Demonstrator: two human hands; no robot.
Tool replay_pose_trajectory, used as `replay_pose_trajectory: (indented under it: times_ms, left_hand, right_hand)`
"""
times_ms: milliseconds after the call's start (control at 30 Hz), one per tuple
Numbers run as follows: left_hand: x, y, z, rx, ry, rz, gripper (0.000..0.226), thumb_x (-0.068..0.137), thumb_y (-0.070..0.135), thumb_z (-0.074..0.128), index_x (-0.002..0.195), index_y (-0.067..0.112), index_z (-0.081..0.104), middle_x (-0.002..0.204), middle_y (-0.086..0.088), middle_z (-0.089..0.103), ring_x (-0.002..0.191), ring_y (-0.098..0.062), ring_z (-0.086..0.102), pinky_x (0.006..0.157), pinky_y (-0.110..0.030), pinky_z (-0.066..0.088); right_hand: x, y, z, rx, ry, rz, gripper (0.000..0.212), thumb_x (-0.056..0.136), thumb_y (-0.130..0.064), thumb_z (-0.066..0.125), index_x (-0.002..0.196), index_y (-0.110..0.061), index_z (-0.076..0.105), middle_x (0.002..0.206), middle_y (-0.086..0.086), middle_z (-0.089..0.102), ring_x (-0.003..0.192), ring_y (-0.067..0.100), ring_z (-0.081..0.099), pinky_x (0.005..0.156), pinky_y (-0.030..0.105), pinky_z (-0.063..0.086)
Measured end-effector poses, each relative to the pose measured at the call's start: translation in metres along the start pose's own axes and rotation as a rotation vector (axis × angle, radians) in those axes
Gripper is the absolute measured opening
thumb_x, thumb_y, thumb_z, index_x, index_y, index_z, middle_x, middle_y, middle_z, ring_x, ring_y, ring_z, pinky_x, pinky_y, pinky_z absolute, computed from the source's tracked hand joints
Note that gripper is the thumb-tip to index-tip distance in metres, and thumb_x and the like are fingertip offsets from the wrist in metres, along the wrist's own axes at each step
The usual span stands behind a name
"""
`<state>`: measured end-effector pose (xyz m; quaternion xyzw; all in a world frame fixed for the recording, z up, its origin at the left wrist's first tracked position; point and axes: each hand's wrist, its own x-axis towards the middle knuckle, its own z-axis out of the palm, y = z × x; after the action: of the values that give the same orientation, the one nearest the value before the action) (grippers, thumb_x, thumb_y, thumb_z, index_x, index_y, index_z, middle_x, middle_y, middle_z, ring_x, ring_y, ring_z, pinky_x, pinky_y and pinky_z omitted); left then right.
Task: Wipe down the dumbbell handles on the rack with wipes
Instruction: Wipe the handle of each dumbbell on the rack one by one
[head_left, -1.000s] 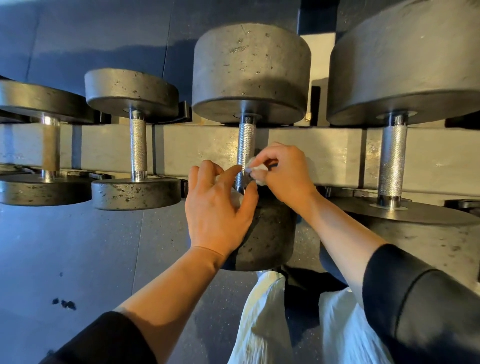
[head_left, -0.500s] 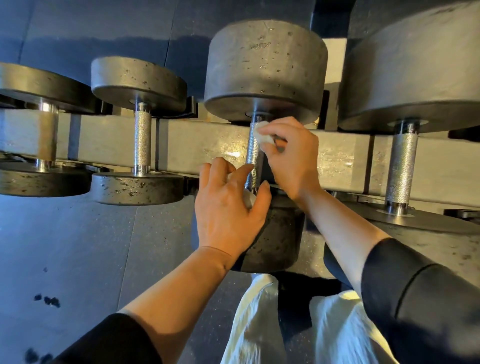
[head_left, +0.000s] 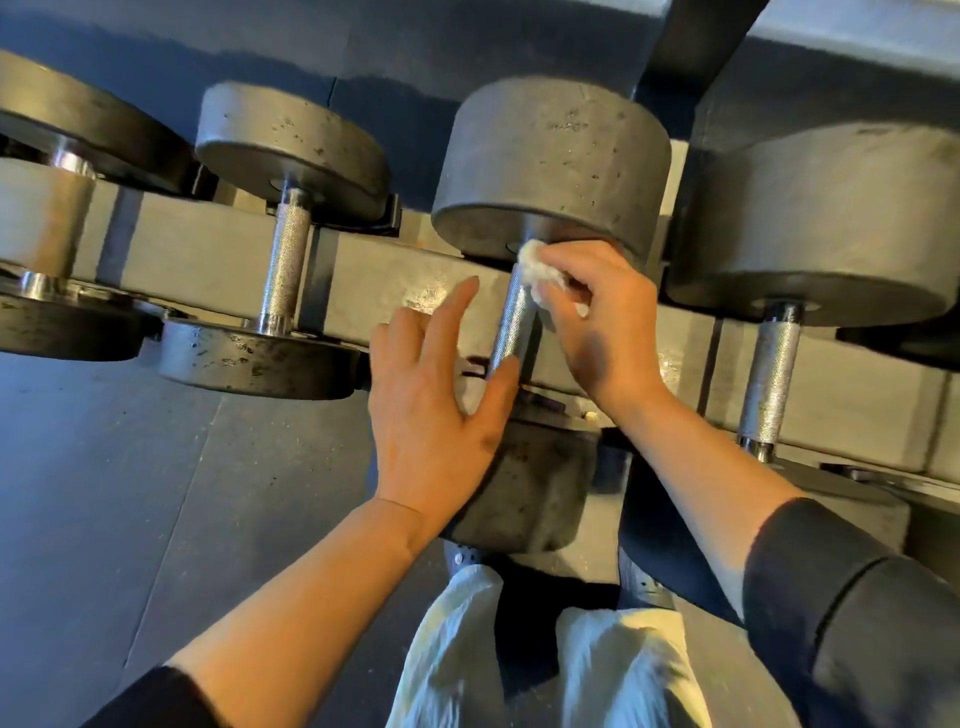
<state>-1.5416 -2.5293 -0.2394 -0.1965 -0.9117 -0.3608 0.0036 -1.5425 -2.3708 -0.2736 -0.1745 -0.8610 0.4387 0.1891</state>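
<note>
dark rubber floor (head_left: 130, 493) fills left and lower left, thin seams between mats running across it. pale, crinkled cream trousers (head_left: 457, 660) at bottom centre, two legs with dark gap between. black sleeves (head_left: 852, 623) at lower right and lower left corner. small perforated metal strip (head_left: 460, 556) just above trousers, partly hidden. dark upright post (head_left: 696, 41) at top right, against dark grey wall (head_left: 363, 47) behind. sunlit patches on floor at bottom.

Rack: 4 dumbbells (head_left: 550, 171), 1 white wipe (head_left: 537, 273), 2 hands (head_left: 431, 415), approx. as visible.
</note>
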Motion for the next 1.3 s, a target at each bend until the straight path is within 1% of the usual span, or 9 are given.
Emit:
replay_pose_trajectory:
  times_ms: [133,333,433,533,700,833,967,1100,1300]
  left_hand:
    - [-0.009,-0.028,-0.002,0.048,-0.094,0.034,0.055,0.087,0.049,0.047,0.132,0.018,0.052,0.098,-0.002,0.040,0.093,-0.014,0.032,0.077,-0.024,0.028]
    - [-0.015,-0.042,0.003,-0.067,-0.148,0.032,0.049,0.090,0.047,0.044,0.124,0.015,0.059,0.098,-0.007,0.043,0.097,-0.015,0.033,0.080,-0.020,0.027]
    - [-0.018,-0.045,0.004,-0.070,-0.161,0.000,0.050,0.089,0.051,0.045,0.125,0.018,0.059,0.107,-0.008,0.046,0.101,-0.016,0.035,0.085,-0.021,0.031]
    - [-0.016,-0.045,0.004,-0.077,-0.114,-0.015,0.047,0.087,0.048,0.048,0.122,0.019,0.060,0.108,-0.010,0.047,0.100,-0.018,0.036,0.084,-0.023,0.033]
    - [-0.015,-0.044,0.003,-0.053,-0.105,-0.017,0.048,0.087,0.047,0.048,0.118,0.014,0.063,0.103,-0.008,0.050,0.098,-0.020,0.038,0.081,-0.022,0.032]
    - [-0.016,-0.045,0.004,-0.048,-0.145,-0.030,0.052,0.088,0.051,0.044,0.121,0.014,0.061,0.107,-0.008,0.048,0.100,-0.019,0.037,0.079,-0.023,0.032]
    - [-0.015,-0.044,0.002,-0.037,-0.154,-0.027,0.051,0.087,0.051,0.043,0.121,0.016,0.061,0.106,-0.003,0.044,0.098,-0.014,0.034,0.076,-0.019,0.026]
    - [-0.015,-0.042,0.001,-0.070,-0.172,-0.026,0.051,0.089,0.052,0.041,0.122,0.018,0.058,0.101,0.000,0.041,0.097,-0.007,0.028,0.078,-0.018,0.023]
    - [-0.014,-0.042,0.002,-0.065,-0.157,-0.017,0.054,0.092,0.056,0.036,0.123,0.016,0.056,0.099,-0.005,0.042,0.097,-0.015,0.033,0.082,-0.023,0.025]
  right_hand:
    - [-0.002,0.009,0.013,-0.178,-0.049,-0.090,0.024,0.079,-0.002,0.068,0.101,-0.009,0.073,0.102,0.005,0.068,0.097,0.019,0.062,0.090,0.023,0.047]
    - [-0.019,0.007,0.013,-0.114,-0.460,-0.058,0.023,0.073,0.002,0.074,0.092,-0.011,0.076,0.093,-0.005,0.065,0.085,0.002,0.057,0.079,0.005,0.038]
    - [-0.021,0.005,0.007,-0.097,-0.573,0.016,0.025,0.071,0.006,0.075,0.089,-0.011,0.076,0.091,-0.009,0.064,0.080,-0.001,0.058,0.075,0.003,0.038]
    - [-0.020,-0.001,0.008,-0.112,-0.577,0.048,0.025,0.072,0.006,0.075,0.089,-0.012,0.075,0.090,-0.008,0.064,0.080,-0.005,0.058,0.075,0.004,0.039]
    - [0.002,-0.009,0.010,-0.324,-0.197,-0.169,0.025,0.078,0.005,0.064,0.098,-0.008,0.070,0.099,0.003,0.064,0.092,0.015,0.056,0.082,0.014,0.041]
    - [0.002,-0.001,0.010,-0.495,-0.310,-0.292,0.041,0.077,0.012,0.055,0.112,-0.008,0.065,0.113,0.005,0.065,0.084,0.019,0.044,0.076,0.025,0.041]
    - [-0.010,0.012,0.009,-0.394,-0.377,-0.344,0.034,0.083,0.002,0.050,0.111,-0.007,0.068,0.118,0.006,0.065,0.084,0.026,0.053,0.078,0.018,0.035]
    - [-0.023,0.020,0.004,-0.283,-0.497,-0.266,0.039,0.074,0.008,0.070,0.108,-0.011,0.071,0.118,0.005,0.066,0.093,0.028,0.061,0.084,0.027,0.047]
    - [-0.023,0.011,0.001,-0.129,-0.584,-0.165,0.033,0.073,0.002,0.074,0.103,-0.012,0.073,0.112,0.002,0.069,0.103,0.018,0.062,0.095,0.026,0.046]
